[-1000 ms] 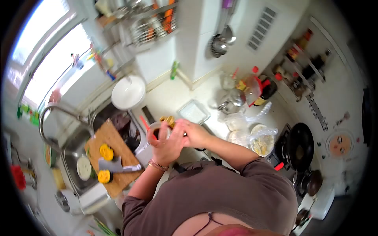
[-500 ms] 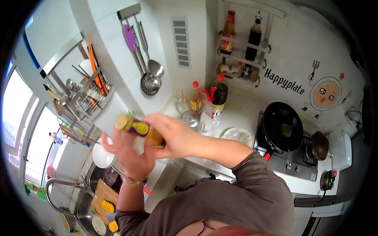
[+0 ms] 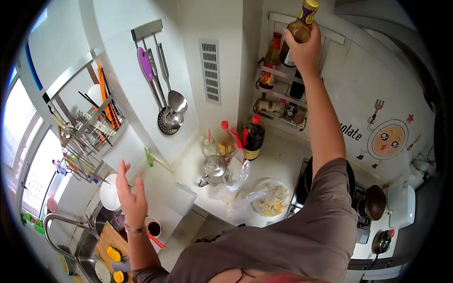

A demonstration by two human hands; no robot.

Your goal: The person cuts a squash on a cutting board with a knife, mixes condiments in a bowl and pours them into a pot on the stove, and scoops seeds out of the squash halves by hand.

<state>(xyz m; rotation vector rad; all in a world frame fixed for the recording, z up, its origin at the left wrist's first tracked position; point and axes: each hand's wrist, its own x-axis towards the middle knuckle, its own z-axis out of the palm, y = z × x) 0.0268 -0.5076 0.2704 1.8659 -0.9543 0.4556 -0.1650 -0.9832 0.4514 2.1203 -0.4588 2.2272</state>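
Swinging the right hand [image 3: 304, 48] far up and across since half a second ago, carrying the bottle [image 3: 298, 29] away from the left hand [image 3: 133, 203]. Gripping the bottle around its body between thumb and fingers, gold cap [image 3: 311, 4] uppermost. Keeping its long axis close to upright, leaning somewhat to the right at the top in this bent, wide view. Reaching with the right arm almost straight, and so holding the bottle high, at the level of the upper shelf of the wall rack [image 3: 283, 70]. Overlapping the rack from this angle; not telling for certain whether touching it or hanging clear in front. Lining up just to the right of a sauce bottle [image 3: 270, 60] with a red cap, standing on that upper shelf. Covering most of a dark bottle [image 3: 297, 88] with the hand and wrist.

Spreading the left hand open and bare, fingers pointing up, gripping nothing. Hovering there low and well apart from the rack, near the white bowl [image 3: 109, 194] and the cup [image 3: 153, 228] of dark liquid. Being far nearer to the rack, then, with the right hand than with the left. Looking past both arms onto the counter [image 3: 278, 141], taking in a glass teapot [image 3: 214, 166] and a dish of food [image 3: 272, 198], and, beyond the left wrist, a cutting board [image 3: 108, 236].
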